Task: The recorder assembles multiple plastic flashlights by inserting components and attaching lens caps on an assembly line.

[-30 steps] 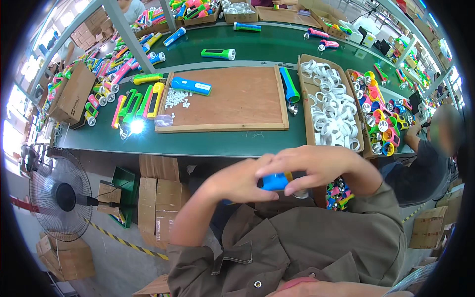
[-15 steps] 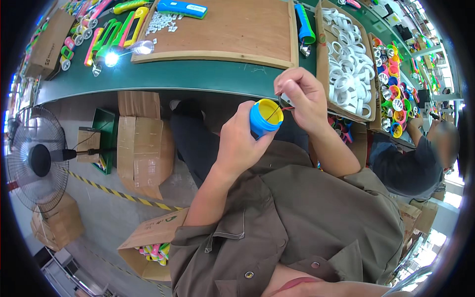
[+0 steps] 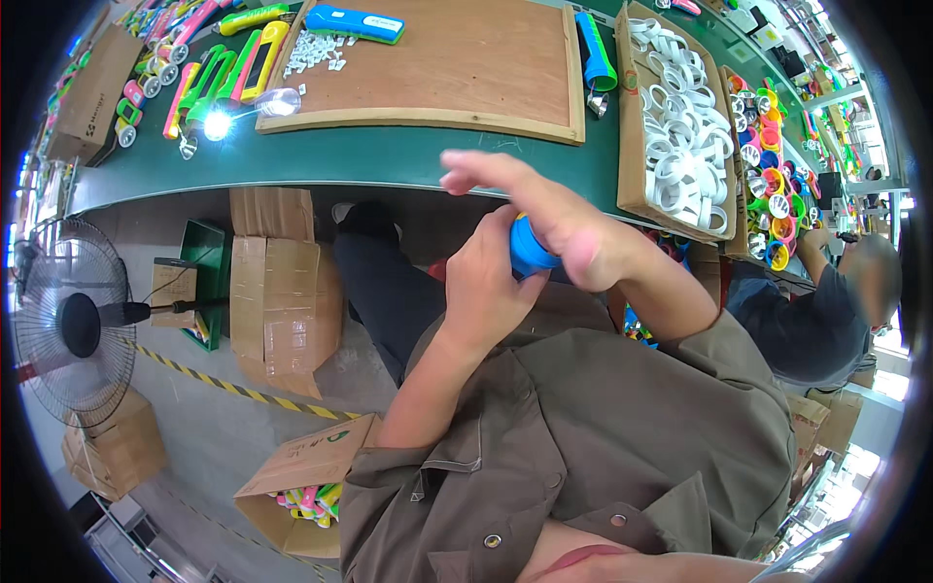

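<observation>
Blue round flashlight head (image 3: 530, 249), gripped between both hands, mostly hidden.

Glossy blue plastic cap (image 3: 530, 251); matt wooden board (image 3: 457, 68); green belt (image 3: 389, 155).

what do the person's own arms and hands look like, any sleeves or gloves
Both hands are bare: no gloves, rings or watch show on the left hand or the right hand. The forearms are uncovered too. The sleeves of an olive-brown button-up work shirt end at about the elbows.
</observation>
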A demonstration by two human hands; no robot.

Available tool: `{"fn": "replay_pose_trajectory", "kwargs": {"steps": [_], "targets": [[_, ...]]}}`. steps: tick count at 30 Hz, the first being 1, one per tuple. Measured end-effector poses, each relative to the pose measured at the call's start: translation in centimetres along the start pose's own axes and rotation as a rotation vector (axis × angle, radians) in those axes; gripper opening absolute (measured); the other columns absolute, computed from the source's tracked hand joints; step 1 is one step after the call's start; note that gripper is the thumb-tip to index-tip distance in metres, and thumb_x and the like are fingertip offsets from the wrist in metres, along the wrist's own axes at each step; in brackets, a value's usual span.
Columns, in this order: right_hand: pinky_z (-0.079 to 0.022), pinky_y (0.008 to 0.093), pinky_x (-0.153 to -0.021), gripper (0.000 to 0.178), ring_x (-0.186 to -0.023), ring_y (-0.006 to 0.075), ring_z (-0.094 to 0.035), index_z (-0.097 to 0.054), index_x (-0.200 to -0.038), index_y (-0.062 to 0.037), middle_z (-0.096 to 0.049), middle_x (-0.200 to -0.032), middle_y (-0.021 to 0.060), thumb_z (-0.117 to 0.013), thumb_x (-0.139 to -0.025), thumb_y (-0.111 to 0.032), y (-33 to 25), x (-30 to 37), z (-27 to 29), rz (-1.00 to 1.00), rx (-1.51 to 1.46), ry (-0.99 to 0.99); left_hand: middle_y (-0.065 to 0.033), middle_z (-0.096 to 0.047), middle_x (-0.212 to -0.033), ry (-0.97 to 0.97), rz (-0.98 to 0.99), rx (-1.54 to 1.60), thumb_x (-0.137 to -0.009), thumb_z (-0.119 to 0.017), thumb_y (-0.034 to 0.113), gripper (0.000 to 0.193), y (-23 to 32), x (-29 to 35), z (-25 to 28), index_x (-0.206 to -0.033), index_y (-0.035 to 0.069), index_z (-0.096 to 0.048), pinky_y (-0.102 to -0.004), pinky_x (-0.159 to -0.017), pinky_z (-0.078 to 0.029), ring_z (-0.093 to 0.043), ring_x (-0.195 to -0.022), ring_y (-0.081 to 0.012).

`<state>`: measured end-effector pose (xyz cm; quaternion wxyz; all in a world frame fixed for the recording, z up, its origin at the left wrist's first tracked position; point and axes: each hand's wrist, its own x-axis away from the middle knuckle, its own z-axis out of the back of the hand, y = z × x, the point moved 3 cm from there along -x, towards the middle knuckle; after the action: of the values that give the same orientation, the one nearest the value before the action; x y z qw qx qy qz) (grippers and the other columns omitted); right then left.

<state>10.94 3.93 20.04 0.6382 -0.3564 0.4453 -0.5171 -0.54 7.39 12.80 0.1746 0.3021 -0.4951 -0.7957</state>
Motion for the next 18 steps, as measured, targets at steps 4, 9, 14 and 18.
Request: {"fn": "replay_pose_trajectory", "kwargs": {"steps": [4,9,14,18], "targets": [[-0.032,0.0420,-0.111,0.107,-0.124,0.0274,-0.049,-0.034,-0.146,0.0022,-0.053,-0.129,0.0186,-0.004,-0.088,-0.082,1.5,0.9,0.7,-0.052,-0.535,0.179,-0.0191,-0.063,-0.112,0.020,-0.047,0.007,-0.074,-0.082,0.008,0.071,-0.4,0.0,-0.9,-0.132,0.004,-0.042,-0.0405,-0.081,-0.054,-0.066,-0.098,-0.0348],[-0.037,0.0444,-0.108,0.101,-0.122,0.0288,-0.053,-0.036,-0.143,0.0022,-0.056,-0.127,0.0198,-0.003,-0.091,-0.078,2.1,1.1,1.0,-0.090,-0.433,0.297,-0.0197,-0.061,-0.112,0.131,-0.333,-0.015,-0.070,-0.086,0.005,0.086,-0.3,-0.3,-1.1,-0.137,0.010,-0.032,-0.0403,-0.081,-0.054,-0.066,-0.095,-0.0347],[-0.038,0.0430,-0.110,0.071,-0.125,0.0290,-0.052,-0.043,-0.133,0.0052,-0.054,-0.127,0.0198,-0.026,-0.103,-0.057,3.5,2.0,1.5,-0.001,-0.801,0.404,-0.0170,-0.061,-0.112,0.058,-0.220,0.134,-0.073,-0.084,0.005,0.075,-0.8,0.1,-1.6,-0.130,0.011,-0.036,-0.0380,-0.082,-0.053,-0.066,-0.097,-0.0305],[-0.037,0.0424,-0.112,0.045,-0.128,0.0282,-0.051,-0.044,-0.130,0.0054,-0.052,-0.130,0.0198,-0.042,-0.104,-0.031,2.9,3.8,0.4,0.117,-0.510,0.505,-0.0162,-0.060,-0.113,0.058,-0.182,0.182,-0.074,-0.085,0.005,0.077,-0.9,0.2,-1.6,-0.132,0.011,-0.034,-0.0374,-0.083,-0.052,-0.065,-0.097,-0.0275]]}}
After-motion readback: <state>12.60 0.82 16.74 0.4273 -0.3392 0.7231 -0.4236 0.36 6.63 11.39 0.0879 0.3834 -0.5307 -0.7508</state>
